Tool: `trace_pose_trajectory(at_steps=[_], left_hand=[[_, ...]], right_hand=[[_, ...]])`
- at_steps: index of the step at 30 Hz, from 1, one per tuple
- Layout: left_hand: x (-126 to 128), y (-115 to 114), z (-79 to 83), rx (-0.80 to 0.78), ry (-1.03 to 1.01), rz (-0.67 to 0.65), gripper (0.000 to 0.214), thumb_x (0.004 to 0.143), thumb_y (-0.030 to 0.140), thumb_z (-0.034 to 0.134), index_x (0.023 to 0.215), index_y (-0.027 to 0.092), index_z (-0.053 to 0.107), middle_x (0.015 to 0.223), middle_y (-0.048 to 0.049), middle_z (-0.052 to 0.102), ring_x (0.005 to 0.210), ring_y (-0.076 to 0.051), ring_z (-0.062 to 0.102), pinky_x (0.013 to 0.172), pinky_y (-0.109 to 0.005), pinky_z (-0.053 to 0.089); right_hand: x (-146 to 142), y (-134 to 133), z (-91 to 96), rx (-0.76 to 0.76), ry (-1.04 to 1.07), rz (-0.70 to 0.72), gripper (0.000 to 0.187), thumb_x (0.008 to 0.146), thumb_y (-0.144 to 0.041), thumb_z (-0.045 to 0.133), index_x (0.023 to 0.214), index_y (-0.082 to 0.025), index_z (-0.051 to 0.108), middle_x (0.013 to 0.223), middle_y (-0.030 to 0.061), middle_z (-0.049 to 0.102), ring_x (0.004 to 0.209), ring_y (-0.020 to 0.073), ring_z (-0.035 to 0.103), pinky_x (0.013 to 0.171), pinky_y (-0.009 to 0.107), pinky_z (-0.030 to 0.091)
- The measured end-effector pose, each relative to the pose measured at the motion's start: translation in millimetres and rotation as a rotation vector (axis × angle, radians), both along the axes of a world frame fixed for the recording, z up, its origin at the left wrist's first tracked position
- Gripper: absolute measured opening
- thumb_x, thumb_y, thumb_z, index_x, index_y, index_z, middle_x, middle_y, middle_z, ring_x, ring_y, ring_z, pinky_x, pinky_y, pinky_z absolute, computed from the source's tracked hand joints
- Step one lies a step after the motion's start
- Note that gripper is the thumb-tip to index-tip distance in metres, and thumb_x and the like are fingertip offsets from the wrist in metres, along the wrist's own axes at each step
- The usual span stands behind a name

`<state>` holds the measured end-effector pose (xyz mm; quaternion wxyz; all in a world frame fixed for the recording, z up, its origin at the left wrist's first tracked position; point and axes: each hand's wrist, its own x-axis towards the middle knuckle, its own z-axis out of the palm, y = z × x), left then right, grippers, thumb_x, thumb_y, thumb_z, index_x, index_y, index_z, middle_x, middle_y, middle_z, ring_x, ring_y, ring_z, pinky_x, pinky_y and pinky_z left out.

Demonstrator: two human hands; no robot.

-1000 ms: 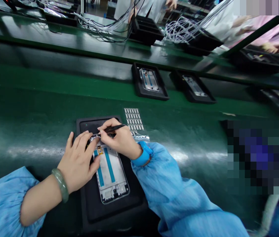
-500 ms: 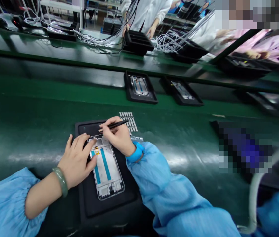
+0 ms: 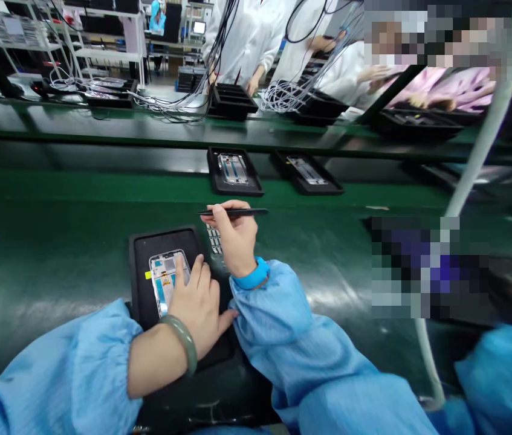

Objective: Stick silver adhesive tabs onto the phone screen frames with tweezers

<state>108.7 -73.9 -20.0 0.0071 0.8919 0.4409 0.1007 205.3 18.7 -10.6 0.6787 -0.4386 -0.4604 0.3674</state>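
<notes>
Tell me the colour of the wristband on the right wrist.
The wristband is bright blue, best seen in the head view.

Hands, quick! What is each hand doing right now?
Left hand: open, resting on the phone frame, not gripping.
Right hand: closed, holding a black pen-like tool.
</notes>
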Motion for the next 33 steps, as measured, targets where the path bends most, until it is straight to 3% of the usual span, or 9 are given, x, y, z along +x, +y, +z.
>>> trace_pose_trajectory(at_steps=[3, 6, 10, 16, 20, 24, 27, 31, 33], left_hand=[[15, -1, -2.7, 0.001, 0.039, 0.088, 0.054, 0.08, 0.048, 0.049, 0.103, 0.001, 0.06, 0.123, -0.0266, 0.051, 0.131, -0.038, 0.026, 0.104, -0.064, 0.014], [1, 7, 0.1, 0.0, 0.055, 0.081, 0.042, 0.076, 0.037, 0.053, 0.101, 0.004, 0.062, 0.124, -0.0237, 0.051, 0.131, -0.036, 0.027, 0.104, -0.063, 0.016], [-55, 40, 3.5, 0.134, 0.192, 0.127, 0.021, 0.074, 0.02, 0.049, 0.087, 0.013, 0.064, 0.118, -0.0188, 0.055, 0.119, -0.038, 0.041, 0.095, -0.061, 0.028], [-146, 120, 1.5, 0.145, 0.274, 0.584, 0.038, 0.086, 0.013, 0.018, 0.087, 0.013, 0.056, 0.07, -0.0131, 0.057, 0.076, -0.029, 0.055, 0.058, -0.044, 0.045], [-171, 153, -6.1, 0.193, 0.178, 0.734, 0.044, 0.088, 0.016, 0.01, 0.108, 0.002, 0.047, 0.091, -0.0234, 0.057, 0.089, -0.035, 0.054, 0.062, -0.051, 0.044], [-159, 164, -21.7, 0.225, 0.078, 0.759, 0.05, 0.089, 0.023, 0.02, 0.129, -0.006, 0.025, 0.119, -0.0328, 0.046, 0.106, -0.039, 0.048, 0.078, -0.057, 0.041], [-125, 158, -31.5, 0.172, 0.037, 0.511, 0.054, 0.086, 0.035, 0.037, 0.13, 0.005, 0.032, 0.133, -0.023, 0.039, 0.121, -0.033, 0.039, 0.096, -0.049, 0.035], [-64, 127, -31.3, -0.029, -0.018, -0.219, 0.043, 0.089, 0.04, 0.039, 0.127, 0.022, 0.044, 0.141, -0.0125, 0.034, 0.132, -0.03, 0.026, 0.104, -0.054, 0.024], [-39, 110, -25.4, -0.044, -0.008, -0.335, 0.037, 0.089, 0.041, 0.041, 0.124, 0.032, 0.048, 0.144, -0.0055, 0.03, 0.134, -0.027, 0.023, 0.106, -0.054, 0.02]], right_hand=[[20, -5, 5.4, 0.063, -0.088, -0.071, 0.02, 0.079, -0.035, 0.062, 0.084, -0.021, 0.048, 0.084, 0.0007, 0.062, 0.072, 0.0144, 0.066, 0.072, 0.031, 0.056], [47, -10, -2.3, 0.008, -0.177, -0.108, 0.021, 0.078, -0.035, 0.063, 0.084, -0.02, 0.05, 0.079, 0.0005, 0.062, 0.07, 0.0161, 0.067, 0.071, 0.032, 0.056], [81, -18, -21.4, -0.202, -0.222, -0.096, 0.025, 0.074, -0.037, 0.065, 0.082, -0.018, 0.051, 0.073, 0.0001, 0.062, 0.066, 0.0168, 0.067, 0.066, 0.031, 0.057], [85, -23, -35.3, -0.467, -0.198, 0.027, 0.024, 0.071, -0.033, 0.066, 0.083, -0.016, 0.053, 0.062, -0.0013, 0.06, 0.056, 0.0146, 0.066, 0.051, 0.022, 0.056], [80, -19, -37.0, -0.504, -0.157, -0.031, 0.022, 0.071, -0.031, 0.066, 0.082, -0.016, 0.054, 0.059, -0.0023, 0.059, 0.051, 0.0129, 0.064, 0.046, 0.019, 0.054], [84, -15, -39.6, -0.522, -0.128, -0.085, 0.021, 0.072, -0.031, 0.065, 0.082, -0.017, 0.053, 0.057, -0.003, 0.059, 0.047, 0.0113, 0.062, 0.044, 0.018, 0.054], [86, -14, -40.2, -0.536, -0.131, -0.074, 0.019, 0.072, -0.029, 0.064, 0.081, -0.016, 0.053, 0.056, -0.0023, 0.059, 0.045, 0.0107, 0.061, 0.042, 0.017, 0.052], [84, -14, -38.2, -0.549, -0.139, -0.028, 0.017, 0.072, -0.026, 0.065, 0.079, -0.016, 0.055, 0.056, -0.0018, 0.059, 0.045, 0.0106, 0.061, 0.04, 0.016, 0.052], [84, -14, -37.0, -0.558, -0.14, -0.009, 0.015, 0.073, -0.024, 0.065, 0.08, -0.015, 0.055, 0.055, -0.0018, 0.06, 0.045, 0.0105, 0.061, 0.04, 0.015, 0.052]])
